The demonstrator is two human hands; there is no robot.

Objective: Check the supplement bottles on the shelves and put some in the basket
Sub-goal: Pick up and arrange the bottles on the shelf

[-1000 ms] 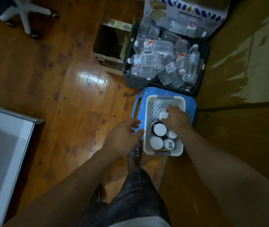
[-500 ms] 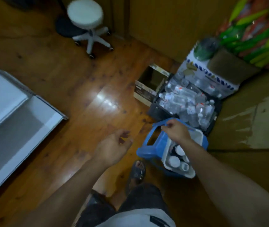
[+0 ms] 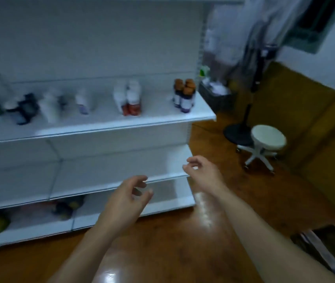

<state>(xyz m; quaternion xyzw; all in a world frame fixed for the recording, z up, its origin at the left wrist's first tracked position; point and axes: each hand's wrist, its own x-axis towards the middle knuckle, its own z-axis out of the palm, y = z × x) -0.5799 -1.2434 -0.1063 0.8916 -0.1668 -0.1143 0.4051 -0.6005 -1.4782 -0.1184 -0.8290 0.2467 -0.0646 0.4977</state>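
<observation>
– Hands?
– Left hand (image 3: 125, 199), right hand (image 3: 201, 172): loosely curled, empty, raised before shelf unit (image 3: 101, 48).
– Supplement bottles (image 3: 129, 98)?
– Upright along shelf unit's upper board, blurred; orange-capped bottles (image 3: 184, 94) at its right end.

White shelves (image 3: 105, 127), orange-capped purple-labelled bottles (image 3: 184, 94), glossy brown wooden floor (image 3: 183, 242), white stool (image 3: 268, 137)

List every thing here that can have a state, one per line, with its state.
left hand, empty, fingers loosely curled
right hand, empty, fingers loosely curled
brown-capped bottles, upright at shelf right end
red-based bottles, upright, same shelf
stool, upright on floor
</observation>
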